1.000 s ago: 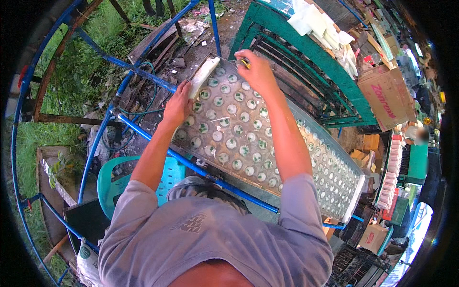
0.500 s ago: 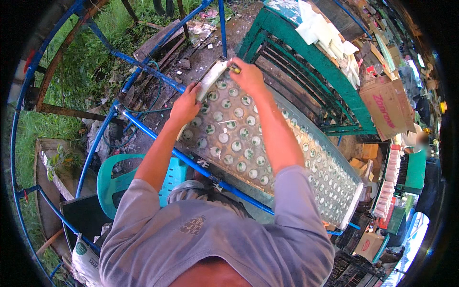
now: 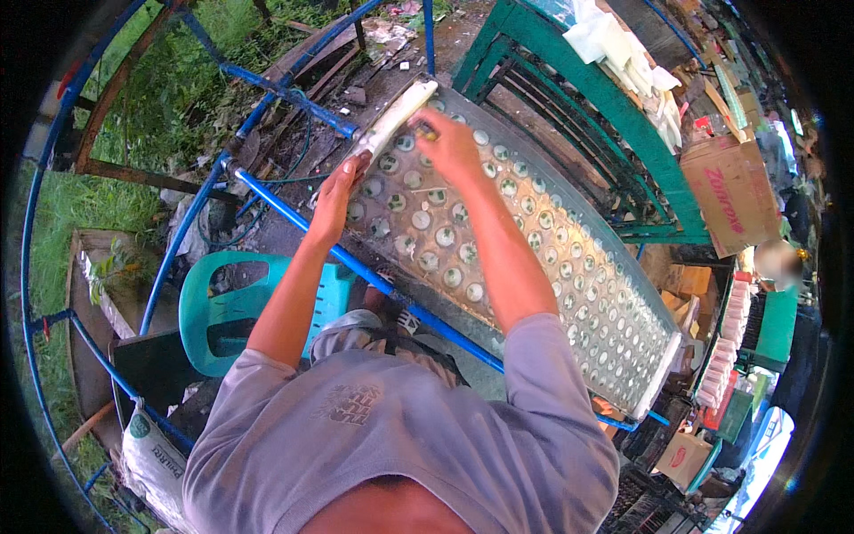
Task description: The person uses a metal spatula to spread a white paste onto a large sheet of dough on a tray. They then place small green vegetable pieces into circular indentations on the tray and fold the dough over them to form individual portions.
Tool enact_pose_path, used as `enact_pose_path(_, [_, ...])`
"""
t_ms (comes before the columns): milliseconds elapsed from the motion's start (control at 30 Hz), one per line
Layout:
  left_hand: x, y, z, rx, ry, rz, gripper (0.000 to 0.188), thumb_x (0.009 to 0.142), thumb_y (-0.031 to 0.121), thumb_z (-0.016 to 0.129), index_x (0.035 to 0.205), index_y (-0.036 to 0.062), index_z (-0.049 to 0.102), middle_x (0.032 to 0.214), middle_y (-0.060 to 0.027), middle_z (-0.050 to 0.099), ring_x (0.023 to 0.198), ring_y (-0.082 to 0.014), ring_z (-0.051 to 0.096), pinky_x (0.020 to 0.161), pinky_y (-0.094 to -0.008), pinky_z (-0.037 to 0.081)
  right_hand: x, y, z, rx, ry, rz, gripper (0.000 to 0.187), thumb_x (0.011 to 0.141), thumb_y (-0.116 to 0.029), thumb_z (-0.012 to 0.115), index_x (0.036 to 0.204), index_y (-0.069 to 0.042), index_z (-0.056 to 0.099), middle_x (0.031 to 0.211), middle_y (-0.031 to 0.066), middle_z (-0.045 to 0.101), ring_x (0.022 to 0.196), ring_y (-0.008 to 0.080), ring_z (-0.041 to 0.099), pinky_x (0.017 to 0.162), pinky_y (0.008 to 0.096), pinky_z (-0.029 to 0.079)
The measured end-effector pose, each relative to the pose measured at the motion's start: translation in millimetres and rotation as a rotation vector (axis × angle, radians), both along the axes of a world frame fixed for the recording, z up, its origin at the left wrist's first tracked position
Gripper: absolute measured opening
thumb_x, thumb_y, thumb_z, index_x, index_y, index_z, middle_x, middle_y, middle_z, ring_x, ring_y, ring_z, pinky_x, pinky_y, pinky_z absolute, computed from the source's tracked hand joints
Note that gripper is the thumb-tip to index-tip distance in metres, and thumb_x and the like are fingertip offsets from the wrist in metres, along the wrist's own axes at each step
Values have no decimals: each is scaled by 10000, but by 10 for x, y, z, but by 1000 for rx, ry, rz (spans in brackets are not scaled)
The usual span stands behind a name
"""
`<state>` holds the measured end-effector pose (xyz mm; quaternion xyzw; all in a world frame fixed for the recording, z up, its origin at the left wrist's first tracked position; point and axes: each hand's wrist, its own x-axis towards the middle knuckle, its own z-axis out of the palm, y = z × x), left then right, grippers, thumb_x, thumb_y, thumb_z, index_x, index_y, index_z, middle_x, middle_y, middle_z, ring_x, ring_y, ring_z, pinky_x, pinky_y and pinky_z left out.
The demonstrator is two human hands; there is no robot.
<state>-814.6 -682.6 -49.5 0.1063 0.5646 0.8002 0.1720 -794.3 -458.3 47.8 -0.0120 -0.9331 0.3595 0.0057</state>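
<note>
A long panel (image 3: 436, 216) lies slanted before me, covered with rows of round holes or cups, many showing bits of green. Along its far left end runs a white edge strip (image 3: 398, 114). My left hand (image 3: 336, 198) is closed around the near end of that strip, thumb on top. Just right of the strip, above the panel, my right hand (image 3: 451, 149) is closed on a small yellow-and-dark handled tool (image 3: 426, 132). Motion blurs the fingertips and the tool, so its working end cannot be made out.
Blue pipes (image 3: 311, 227) cross between me and the panel. A turquoise plastic chair (image 3: 209, 307) stands at left. Beyond the panel is a green slatted frame (image 3: 614, 160) with white pieces (image 3: 614, 44) on it. Cardboard boxes (image 3: 729, 196) crowd the right side.
My right hand has moved nearer and slightly left, off the strip's far end. My left hand has shifted down and left to the strip's near end. The view has shifted a little.
</note>
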Motion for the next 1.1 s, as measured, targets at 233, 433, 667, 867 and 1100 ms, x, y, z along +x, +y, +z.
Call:
enact_pose_path(233, [335,-297,-17,5,52,4,671,1105,502,297,1489,-15,486,1542,-143,495,1458,-269,413,1226,-422,262,762,-551,69,-98,97,429,418,780,-151,723,1197,-148,690,1184,151,710,1024,359,704,909,467,557])
enact_pose_path(433, [499,-252,98,-147,166,79,701,1084,534,328,1440,-34,531,1520,-155,513,1442,-286,421,1223,-441,262,864,-663,-177,-88,115,529,415,780,-94,720,1192,-117,688,1226,161,697,1091,336,691,927,418,558])
enact_pose_path(667, [636,89,189,-321,315,216,750,1060,594,354,1415,-36,552,1454,-177,561,1390,-301,471,1192,-417,287,467,23,-103,-167,60,297,410,772,-79,723,1180,-103,692,1247,116,703,1171,315,669,992,423,540])
enact_pose_path(867, [667,141,69,-474,377,213,584,1063,482,447,1328,-12,612,1312,-202,637,1256,-341,574,1099,-442,394,1202,59,-44,-165,50,710,430,750,-78,752,1176,-118,705,1313,116,678,1207,315,653,1014,432,534])
enact_pose_path(1100, [1124,569,537,-678,741,-389,315,917,197,689,1183,33,652,1177,-191,643,1137,-411,593,991,-483,473,-363,1084,-115,-12,124,174,453,800,-76,728,1249,-98,676,1281,125,693,1181,345,662,997,419,535])
